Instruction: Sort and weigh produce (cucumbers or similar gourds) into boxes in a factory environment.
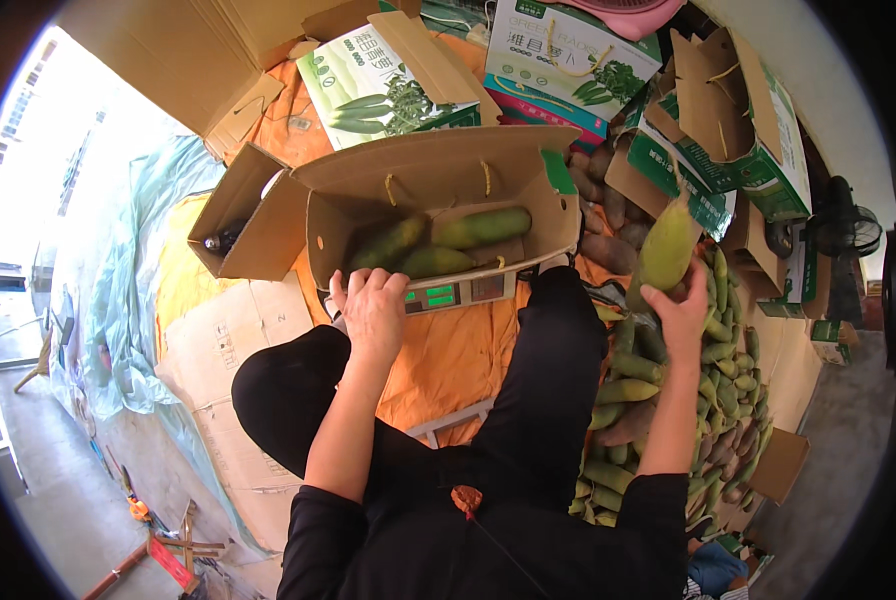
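My right hand (680,303) is closed around a green radish (665,243), its pointed tail up, over the pile at my right. At the near wall of an open cardboard box (368,168), my left hand (372,310) has its fingers hooked over the edge. Inside the box lie green radishes: one (484,228) at the right, another (388,243) at the left, and a third (436,262) nearest me. The box rests on a scale with a lit green display (440,296). Part of the scale is hidden by the box and my left hand.
Beside my right leg spreads a heap of green radishes (628,390), with reddish-brown roots (608,252) beyond it. Printed cartons (388,85) stand behind the box, and open ones (723,110) at the far right. A small fan (848,220) stands at the right. Flattened cardboard (233,375) covers floor at left.
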{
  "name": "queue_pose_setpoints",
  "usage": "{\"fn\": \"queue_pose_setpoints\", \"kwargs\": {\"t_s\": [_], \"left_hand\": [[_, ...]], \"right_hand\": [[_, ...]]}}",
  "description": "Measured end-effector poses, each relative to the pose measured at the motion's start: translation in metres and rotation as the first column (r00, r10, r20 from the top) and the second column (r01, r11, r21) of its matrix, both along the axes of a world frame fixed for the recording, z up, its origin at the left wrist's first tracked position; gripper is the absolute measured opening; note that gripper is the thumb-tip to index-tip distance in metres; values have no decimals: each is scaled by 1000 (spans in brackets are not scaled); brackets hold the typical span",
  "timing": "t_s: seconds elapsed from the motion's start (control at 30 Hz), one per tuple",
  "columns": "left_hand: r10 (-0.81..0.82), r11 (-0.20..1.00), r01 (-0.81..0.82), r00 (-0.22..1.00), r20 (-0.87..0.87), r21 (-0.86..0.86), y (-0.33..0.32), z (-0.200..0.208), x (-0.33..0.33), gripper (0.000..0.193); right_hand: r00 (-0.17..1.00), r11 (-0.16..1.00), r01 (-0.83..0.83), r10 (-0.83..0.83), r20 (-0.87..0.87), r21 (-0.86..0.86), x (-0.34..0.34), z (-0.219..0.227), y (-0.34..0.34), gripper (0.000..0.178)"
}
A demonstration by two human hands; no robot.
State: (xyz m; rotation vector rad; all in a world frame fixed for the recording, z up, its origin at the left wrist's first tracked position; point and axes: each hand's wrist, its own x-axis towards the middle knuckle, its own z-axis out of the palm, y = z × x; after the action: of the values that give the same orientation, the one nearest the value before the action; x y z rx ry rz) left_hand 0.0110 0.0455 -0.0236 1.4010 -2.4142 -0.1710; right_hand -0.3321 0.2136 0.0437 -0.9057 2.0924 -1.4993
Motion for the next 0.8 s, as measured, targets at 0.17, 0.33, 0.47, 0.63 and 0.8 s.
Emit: {"fn": "queue_pose_setpoints", "kwargs": {"t_s": [0.17,0.33,0.47,0.63,0.8], "left_hand": [[-8,1000,7,1000,23,8,1,2,-1,12],[-10,1000,10,1000,-7,2,1,5,-1,13],[-3,1000,3,1000,18,11,-2,5,-1,13],[-16,999,15,999,36,35,-4,4,-3,14],[-9,1000,9,1000,13,4,-9,0,-2,14]], "right_hand": [[943,955,-295,287,-167,-24,41,78,-69,60],[743,793,-588,608,-280,163,87,75,-139,62],[579,674,-643,738,-346,363,113,25,-180,57],[409,544,-495,834,-371,678,114,-32,-202,56],[428,665,-436,746,-510,607,102,-47,-201,54]]}}
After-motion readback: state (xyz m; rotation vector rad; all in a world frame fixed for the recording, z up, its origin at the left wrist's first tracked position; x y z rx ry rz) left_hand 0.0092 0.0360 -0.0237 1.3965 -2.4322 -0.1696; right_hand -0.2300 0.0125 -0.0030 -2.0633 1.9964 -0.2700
